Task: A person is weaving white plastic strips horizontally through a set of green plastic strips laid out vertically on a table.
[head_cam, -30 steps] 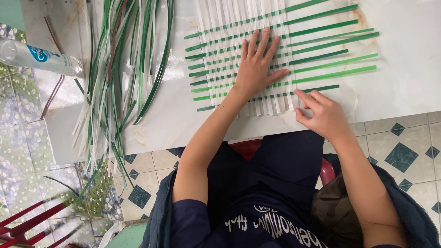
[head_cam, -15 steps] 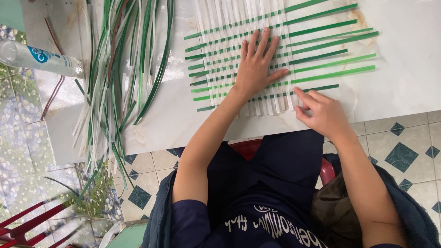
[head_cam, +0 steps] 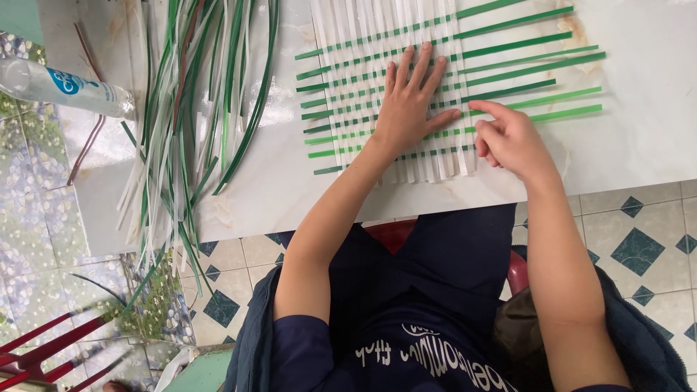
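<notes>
A woven mat (head_cam: 363, 87) of white upright strips crossed by green strips lies on the white tabletop (head_cam: 653, 145). My left hand (head_cam: 410, 109) lies flat on the mat's middle with its fingers spread, pressing the weave down. My right hand (head_cam: 508, 138) is at the mat's right edge, just beside the left thumb. Its fingers are curled, and its forefinger and thumb close around a green strip (head_cam: 552, 115) where it leaves the white strips. The strip's free end sticks out to the right.
A loose bundle of green and white strips (head_cam: 181, 116) lies at the left and hangs over the table's front edge. A clear plastic bottle (head_cam: 58, 86) lies at the far left. Below the table are a tiled floor (head_cam: 639, 247) and my lap.
My right hand has moved up from the lowest green strip's end to a higher strip beside the left thumb. The left hand stays flat on the mat.
</notes>
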